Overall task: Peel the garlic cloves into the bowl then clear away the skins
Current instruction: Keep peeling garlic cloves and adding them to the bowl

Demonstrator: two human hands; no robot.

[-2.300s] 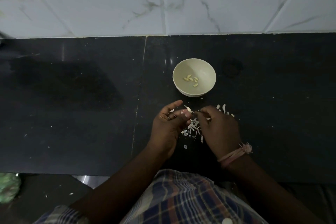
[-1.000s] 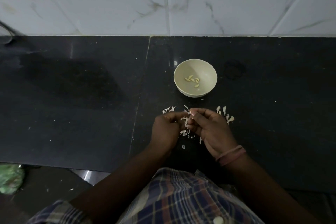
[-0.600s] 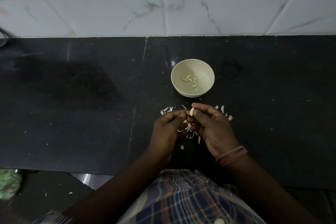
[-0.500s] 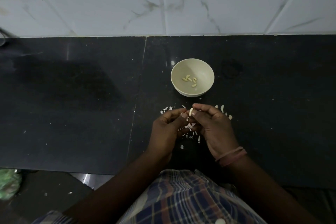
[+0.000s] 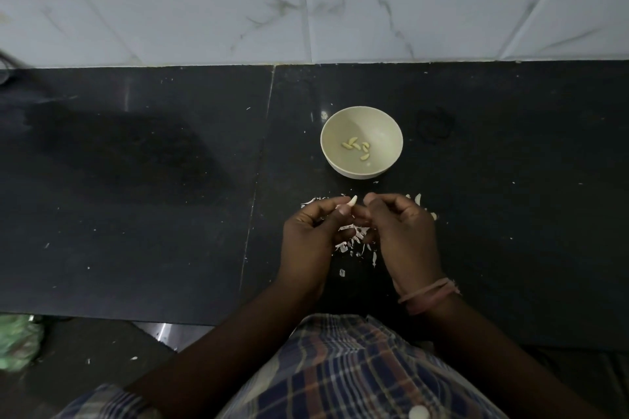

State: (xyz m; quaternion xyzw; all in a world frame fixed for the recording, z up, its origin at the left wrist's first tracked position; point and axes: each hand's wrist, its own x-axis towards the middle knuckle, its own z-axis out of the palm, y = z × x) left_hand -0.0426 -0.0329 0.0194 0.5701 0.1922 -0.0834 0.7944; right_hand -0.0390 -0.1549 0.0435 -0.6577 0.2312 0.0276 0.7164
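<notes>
A cream bowl (image 5: 391, 122) stands on the black counter (image 5: 136, 214) and holds several peeled garlic cloves (image 5: 355, 145). Just in front of it, my left hand (image 5: 306, 238) pinches a pale garlic clove (image 5: 352, 201) between thumb and fingertip, its point sticking up. My right hand (image 5: 403, 231) is beside it with curled fingers, its fingertips pinched together a little to the right of the clove; I see nothing between them. White garlic skins (image 5: 354, 243) lie scattered under and between both hands.
A few white pieces (image 5: 418, 198) lie behind my right hand; cloves or skins, I cannot tell. The marble-tiled wall (image 5: 306, 3) rises behind the counter. A green bundle (image 5: 17, 340) lies on the floor at lower left. Counter seam (image 5: 262, 160) runs left of the bowl.
The hands lifted from the skin pile with a bared clove between them. The right fingertips have now come off the clove, which stays in my left hand.
</notes>
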